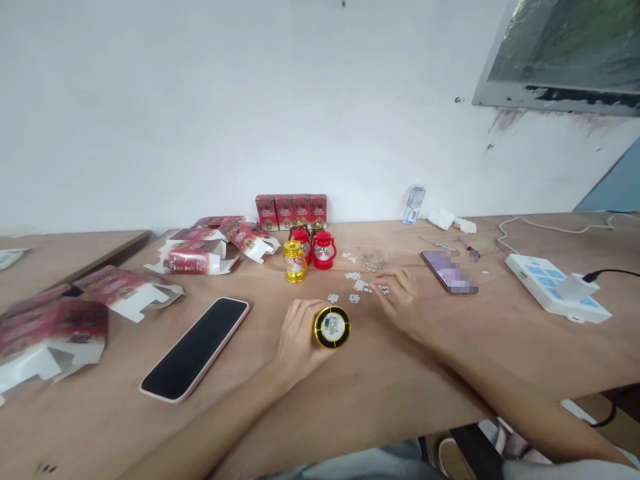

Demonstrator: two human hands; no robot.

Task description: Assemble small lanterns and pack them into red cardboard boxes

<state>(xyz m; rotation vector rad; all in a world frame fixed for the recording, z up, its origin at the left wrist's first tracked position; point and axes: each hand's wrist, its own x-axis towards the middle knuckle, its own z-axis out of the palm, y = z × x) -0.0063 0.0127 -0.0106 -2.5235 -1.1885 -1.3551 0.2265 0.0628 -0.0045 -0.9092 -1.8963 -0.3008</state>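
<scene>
My left hand (295,337) is wrapped around a small gold lantern (333,327), whose round black-and-gold base faces up at me. The middle of that base shows a white, open-looking recess with metallic parts. Over on the right, my right hand (400,297) has thumb and forefinger close together beside a small pile of button cells (384,289); whatever is between the fingertips is too small to tell. Small white plastic pieces (353,275) lie scattered between the hands. Behind them stand a gold lantern (295,262) and a red lantern (324,251), with more lanterns partly hidden.
Several red boxes (293,212) stand against the wall. Opened red cartons (193,257) lie to the left, near a black-screened phone (196,350). Metal rings (373,260), another phone (450,271), a clear bottle (414,204) and a white power strip (555,287) are on the right.
</scene>
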